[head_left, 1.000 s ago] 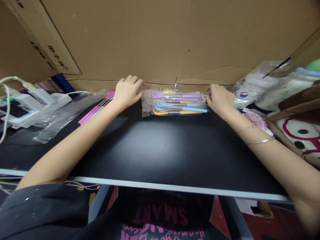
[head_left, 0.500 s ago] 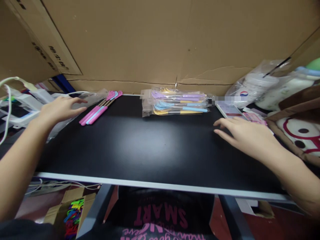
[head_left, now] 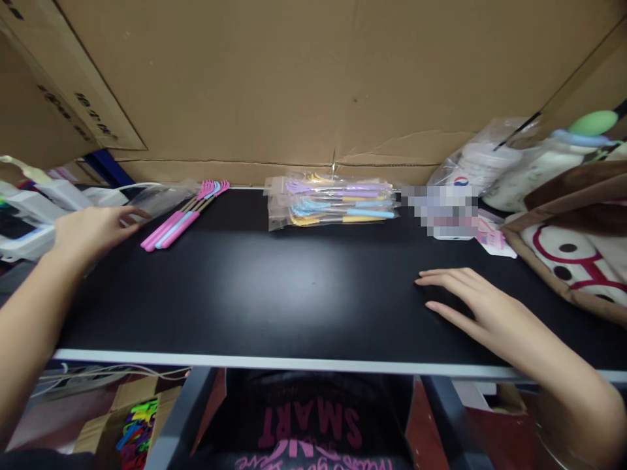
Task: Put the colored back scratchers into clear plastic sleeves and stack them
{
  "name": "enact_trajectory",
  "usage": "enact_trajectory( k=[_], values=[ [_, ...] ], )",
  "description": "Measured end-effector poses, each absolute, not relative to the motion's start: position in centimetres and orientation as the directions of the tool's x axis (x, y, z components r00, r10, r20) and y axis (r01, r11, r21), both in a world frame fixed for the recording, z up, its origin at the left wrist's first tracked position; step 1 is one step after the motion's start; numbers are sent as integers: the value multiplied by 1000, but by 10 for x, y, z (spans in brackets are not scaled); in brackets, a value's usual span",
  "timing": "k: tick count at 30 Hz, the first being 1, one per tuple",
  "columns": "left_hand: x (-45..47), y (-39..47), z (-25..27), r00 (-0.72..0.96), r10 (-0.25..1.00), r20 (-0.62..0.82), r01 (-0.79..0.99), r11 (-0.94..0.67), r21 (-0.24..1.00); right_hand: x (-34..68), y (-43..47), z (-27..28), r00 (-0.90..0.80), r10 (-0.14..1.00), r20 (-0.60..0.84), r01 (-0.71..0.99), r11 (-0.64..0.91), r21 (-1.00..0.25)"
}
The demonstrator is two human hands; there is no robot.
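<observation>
My left hand [head_left: 91, 232] is at the left end of the black table, thumb and fingers pinched on a clear plastic bag [head_left: 169, 199]. The hand covers much of this bag. Right beside it lie several back scratchers [head_left: 179, 219] with pink and blue handles, metal rods and claw heads, side by side at a slant. My right hand [head_left: 470, 300] hovers low over or rests on the right part of the table, fingers stretched out and holding nothing. Toward the back middle lie bagged back scratchers [head_left: 337, 202] in purple, blue and yellow, stacked in clear wrappers.
A cardboard wall [head_left: 274, 85] rises behind the table [head_left: 274, 313]. White chargers and cables [head_left: 36, 215] crowd the left end. To the right are a bagged white cup [head_left: 484, 166], a bottle [head_left: 548, 163], a pink card [head_left: 492, 238] and a brown bag [head_left: 578, 254].
My left hand has moved left and its fingers have closed on the plastic bag. My right hand has moved down toward the table's front edge. The view has shifted slightly.
</observation>
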State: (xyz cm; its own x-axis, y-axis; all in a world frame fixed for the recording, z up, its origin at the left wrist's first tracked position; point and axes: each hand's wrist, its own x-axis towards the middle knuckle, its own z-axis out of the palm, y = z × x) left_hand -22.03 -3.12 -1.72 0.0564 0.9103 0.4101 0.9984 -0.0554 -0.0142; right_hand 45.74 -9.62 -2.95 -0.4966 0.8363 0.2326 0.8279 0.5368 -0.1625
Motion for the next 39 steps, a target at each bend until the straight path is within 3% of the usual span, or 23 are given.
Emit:
enact_trajectory(
  k=[3, 6, 11, 14, 17, 21, 24, 27, 32, 35, 39],
  values=[
    [-219, -27, -12, -90, 934, 345, 988, 127, -86, 461, -98, -37, -499, 827, 258, 807, 552, -210],
    [-207, -30, -8, -130, 926, 354, 980, 175, -97, 461, -98, -42, -503, 814, 291, 790, 570, -228],
    [-192, -37, 0, -261, 900, 350, 960, 280, -3, 461, -101, -43, -491, 824, 283, 796, 556, -240],
    [-186, -36, 10, -421, 835, 354, 902, 427, 67, 461, -102, -43, -486, 833, 266, 803, 545, -242],
    [-173, -36, 21, -477, 712, 515, 868, 474, 149, 461, -103, -44, -488, 832, 264, 806, 545, -230],
    [-138, -41, 36, -354, 531, 770, 924, 328, 198, 458, -105, -41, -489, 826, 280, 816, 547, -187],
    [-97, -51, 42, -180, 561, 808, 979, 184, 91, 450, -107, -36, -480, 823, 304, 848, 524, -79],
    [-49, -63, 40, 109, 621, 776, 993, -27, -118, 438, -108, -30, -497, 797, 343, 858, 512, 53],
    [23, -82, 17, 599, 505, 622, 801, -396, -450, 417, -112, -23, -482, 776, 407, 873, 465, 147],
    [47, -88, 2, 725, 486, 489, 689, -530, -494, 404, -117, -17, -466, 765, 444, 879, 456, 138],
    [58, -92, -12, 777, 502, 380, 625, -687, -372, 383, -122, -10, -515, 709, 483, 826, 561, 56]
  ],
)
